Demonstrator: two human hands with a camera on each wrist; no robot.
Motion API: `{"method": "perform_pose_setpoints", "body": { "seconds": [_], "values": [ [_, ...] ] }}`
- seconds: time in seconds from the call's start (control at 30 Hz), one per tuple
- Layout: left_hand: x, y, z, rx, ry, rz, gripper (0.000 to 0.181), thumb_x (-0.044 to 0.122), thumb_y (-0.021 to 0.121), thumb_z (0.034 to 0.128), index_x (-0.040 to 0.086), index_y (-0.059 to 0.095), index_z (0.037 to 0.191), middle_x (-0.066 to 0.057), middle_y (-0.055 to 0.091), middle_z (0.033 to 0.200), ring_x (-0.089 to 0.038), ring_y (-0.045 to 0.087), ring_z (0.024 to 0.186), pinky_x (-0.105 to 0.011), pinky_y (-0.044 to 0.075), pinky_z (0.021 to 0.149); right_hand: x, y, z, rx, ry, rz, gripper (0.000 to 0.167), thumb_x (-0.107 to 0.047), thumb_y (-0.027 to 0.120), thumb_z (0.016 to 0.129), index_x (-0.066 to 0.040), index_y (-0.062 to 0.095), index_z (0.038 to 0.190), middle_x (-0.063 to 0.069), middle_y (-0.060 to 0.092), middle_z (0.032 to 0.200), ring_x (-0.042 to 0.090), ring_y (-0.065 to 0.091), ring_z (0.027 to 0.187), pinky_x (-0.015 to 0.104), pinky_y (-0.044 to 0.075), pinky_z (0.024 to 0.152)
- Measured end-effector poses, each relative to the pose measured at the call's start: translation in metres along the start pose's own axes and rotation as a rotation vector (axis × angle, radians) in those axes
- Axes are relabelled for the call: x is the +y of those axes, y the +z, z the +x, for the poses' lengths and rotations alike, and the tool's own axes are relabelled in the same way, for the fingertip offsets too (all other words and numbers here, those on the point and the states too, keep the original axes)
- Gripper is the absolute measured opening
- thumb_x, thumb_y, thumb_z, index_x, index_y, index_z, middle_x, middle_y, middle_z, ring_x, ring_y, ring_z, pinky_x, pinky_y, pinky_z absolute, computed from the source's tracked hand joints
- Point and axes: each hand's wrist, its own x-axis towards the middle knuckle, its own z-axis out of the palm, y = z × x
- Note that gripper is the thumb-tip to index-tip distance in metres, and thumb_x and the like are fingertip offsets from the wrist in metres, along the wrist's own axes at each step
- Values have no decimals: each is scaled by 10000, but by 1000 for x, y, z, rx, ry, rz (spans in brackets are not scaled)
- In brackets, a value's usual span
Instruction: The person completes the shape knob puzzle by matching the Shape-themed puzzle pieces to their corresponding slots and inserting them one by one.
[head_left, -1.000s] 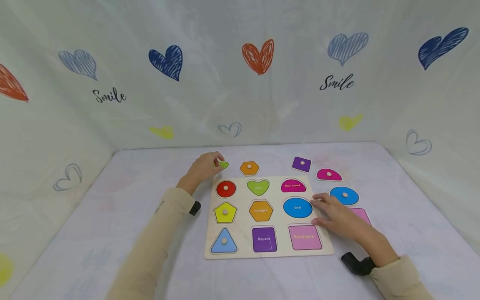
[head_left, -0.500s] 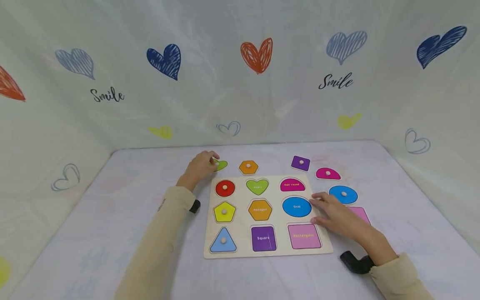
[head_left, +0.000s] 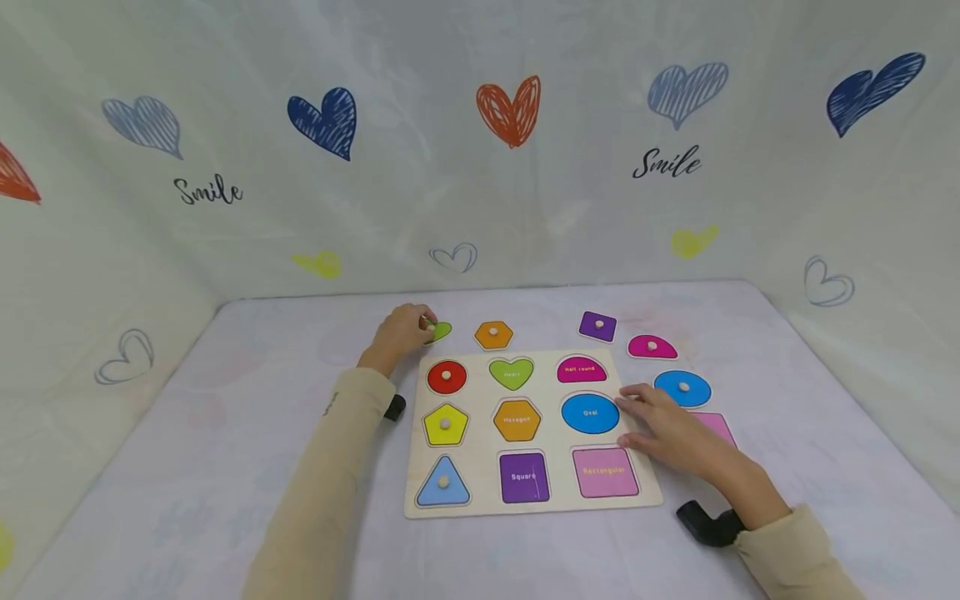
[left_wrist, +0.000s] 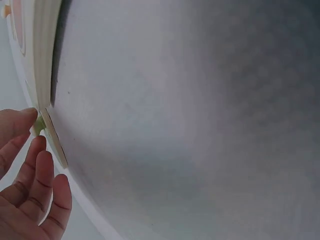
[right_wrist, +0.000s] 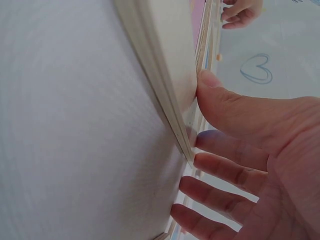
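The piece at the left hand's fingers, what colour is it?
The piece is light green; the head view shows it best.

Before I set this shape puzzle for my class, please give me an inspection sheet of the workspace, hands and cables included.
Surface: pale table, faintly patterned.
Board: red circle, yellow pentagon and blue triangle seated in its left column; other spaces unfilled.
Loose on the table: orange hexagon, purple square, magenta half-round, blue oval, pink rectangle.
Clutter: nothing seen.
Left hand: pinches the green piece by its knob; whether lifted, cannot tell.
Right hand: fingertips at the board's right edge; partly covers the pink rectangle.
Cables: nothing seen.
Surroundings: pale backdrop printed with hearts and "Smile"; black wrist devices.
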Motion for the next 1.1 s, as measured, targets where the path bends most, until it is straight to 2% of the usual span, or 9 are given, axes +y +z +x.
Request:
{"method": "perform_pose_setpoints", "body": {
  "seconds": [0.17,0.57,0.73,0.97,1.1],
  "values": [
    [-2,2,2,2,-27,-24,195,120,561,882,56,624,1054,-107,590,934,-236,524,839,-325,442,757,0,1,0,-2,11,-1,590,-290,714,794,-3,535,1278,213,463,1292,414,431,1195,469,515,838],
    [0,1,2,0,-64,-40,179,131,556,895,52,616,1045,-105,574,937,-239,512,864,-316,452,770,-1,-1,0,3,0,6,587,-280,716,792,5,537,1273,216,466,1287,415,434,1190,463,519,832],
    [-2,-1,2,27,-44,-41,164,118,557,886,42,619,1018,-108,577,916,-240,513,846,-316,443,754,-1,0,0,8,-5,4,587,-287,715,793,1,538,1274,214,467,1287,413,436,1189,465,517,833],
    [-5,-5,0,38,-52,-44,151,125,578,880,61,617,1011,-87,560,896,-226,502,825,-287,415,704,-1,-1,0,4,-4,2,585,-288,711,797,-2,536,1276,213,464,1291,411,435,1193,466,513,842],
    [-6,-9,-2,40,-29,-44,150,111,573,871,55,617,1003,-85,552,877,-216,498,809,-272,402,686,-2,-2,0,-2,2,1,587,-286,712,796,0,535,1277,217,462,1291,417,433,1193,468,517,834]
  ]
}}
